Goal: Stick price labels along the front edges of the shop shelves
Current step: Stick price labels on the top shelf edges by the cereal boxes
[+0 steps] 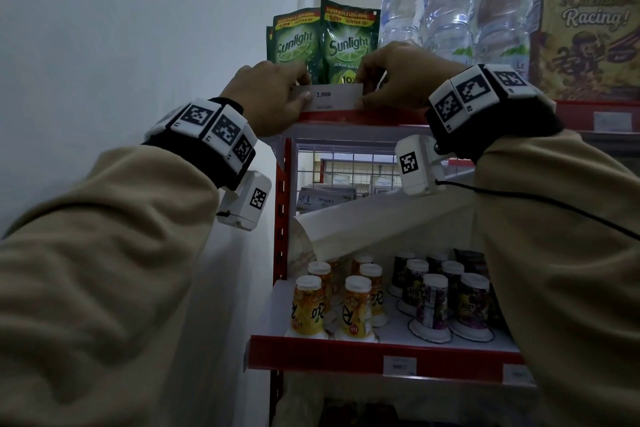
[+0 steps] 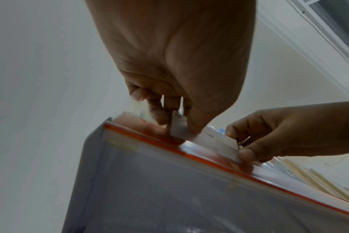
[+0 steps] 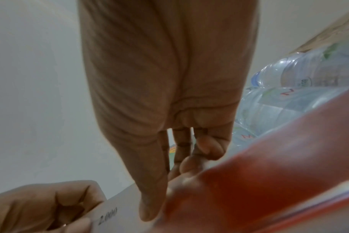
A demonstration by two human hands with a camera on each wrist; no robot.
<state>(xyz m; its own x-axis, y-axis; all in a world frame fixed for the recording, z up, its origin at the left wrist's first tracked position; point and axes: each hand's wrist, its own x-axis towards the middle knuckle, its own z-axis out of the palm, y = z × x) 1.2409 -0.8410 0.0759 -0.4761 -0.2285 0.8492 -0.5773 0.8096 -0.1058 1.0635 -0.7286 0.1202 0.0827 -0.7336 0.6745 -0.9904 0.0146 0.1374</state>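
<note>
Landmark = top shelf's red front edge, at the shelving unit's L end next to the white wall.

L hand is pinching the L end of the white price label, thumb in front, fingers behind, per L wrist cam. Label is reading "2.000" w/ a faint "Sunlight" line under it, and is sitting w/ its bottom right at the edge's upper lip, rest sticking up above it. Directly behind/above the edge, two green Sunlight pouches are standing upright.

R hand is pinching the label's R end, thumb + fingertips curled on it. Further R above the edge, three water bottles w/ blue caps are standing, then a Racing cereal box.

Below the edge, the lower shelf is carrying yellow drink bottles on the L and purple ones on the R; its own red edge is already wearing a small label.
</note>
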